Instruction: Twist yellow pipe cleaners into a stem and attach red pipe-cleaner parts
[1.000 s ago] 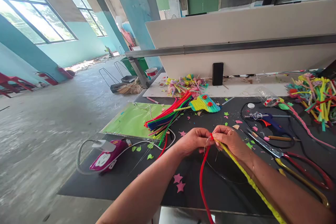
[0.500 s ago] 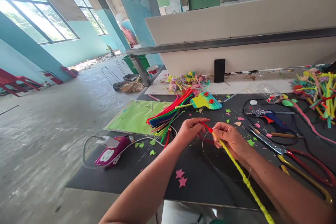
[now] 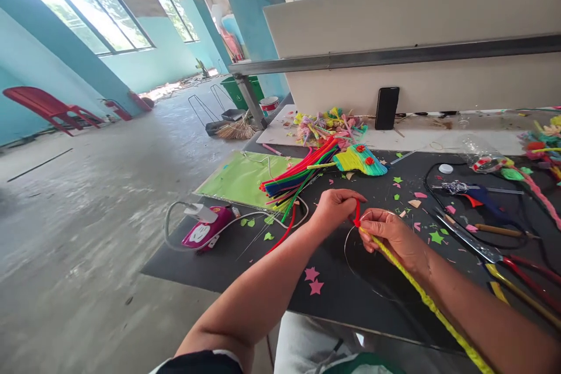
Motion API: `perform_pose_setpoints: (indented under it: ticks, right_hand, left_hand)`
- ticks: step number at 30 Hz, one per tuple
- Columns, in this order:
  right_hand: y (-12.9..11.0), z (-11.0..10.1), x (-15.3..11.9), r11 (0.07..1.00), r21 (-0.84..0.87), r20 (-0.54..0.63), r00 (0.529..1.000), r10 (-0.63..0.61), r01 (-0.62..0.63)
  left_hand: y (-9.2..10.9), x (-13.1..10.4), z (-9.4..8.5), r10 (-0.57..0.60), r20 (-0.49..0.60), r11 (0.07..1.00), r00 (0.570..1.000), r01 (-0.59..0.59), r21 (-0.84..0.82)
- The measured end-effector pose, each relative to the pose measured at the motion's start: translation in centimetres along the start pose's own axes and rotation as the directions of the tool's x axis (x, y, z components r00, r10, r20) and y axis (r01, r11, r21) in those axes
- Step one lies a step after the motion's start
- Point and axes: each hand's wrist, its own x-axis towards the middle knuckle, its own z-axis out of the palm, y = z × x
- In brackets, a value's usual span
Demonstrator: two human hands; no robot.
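Note:
Near the middle of the dark table, my left hand (image 3: 335,210) pinches a red pipe cleaner (image 3: 357,214). Close beside it on the right, my right hand (image 3: 385,232) grips a yellow twisted cord (image 3: 423,292) at its upper end, where the red piece meets it. The cord runs down along my right forearm to the bottom edge. A thin wire loop (image 3: 346,254) hangs below the fingers. Beyond my hands lie a bundle of coloured pipe cleaners (image 3: 300,172) and a yellow and blue wrapped piece with red flowers (image 3: 362,160).
Scissors (image 3: 477,245) and a blue glue gun (image 3: 486,204) lie at the right. A purple power block (image 3: 208,231) with a cable and a green sheet (image 3: 241,180) are at the left. A black phone (image 3: 387,108) stands against the board behind.
The view has shifted, so the table things appear further right. The red pipe cleaner now bends upward between my hands, and my left fingers have closed in towards my right hand.

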Motion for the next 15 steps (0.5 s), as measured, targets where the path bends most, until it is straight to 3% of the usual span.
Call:
perform_pose_setpoints:
  ticks: [8, 12, 15]
  right_hand:
    - [1.1, 1.5, -0.3, 0.999, -0.047, 0.032, 0.999, 0.004, -0.003]
    - [0.5, 0.8, 0.1, 0.991, -0.025, -0.087, 0.987, -0.132, 0.131]
    - [-0.6, -0.4, 0.3, 0.971, -0.033, -0.167, 0.956, -0.24, 0.238]
  left_hand:
    - [0.2, 0.1, -0.9, 0.027, -0.143, 0.998, 0.989, -0.035, -0.058]
    - [0.2, 0.7, -2.2, 0.149, -0.12, 0.961, 0.982, -0.172, -0.215]
    - [0.5, 0.7, -2.5, 0.118, -0.279, 0.949, 0.953, -0.191, -0.252]
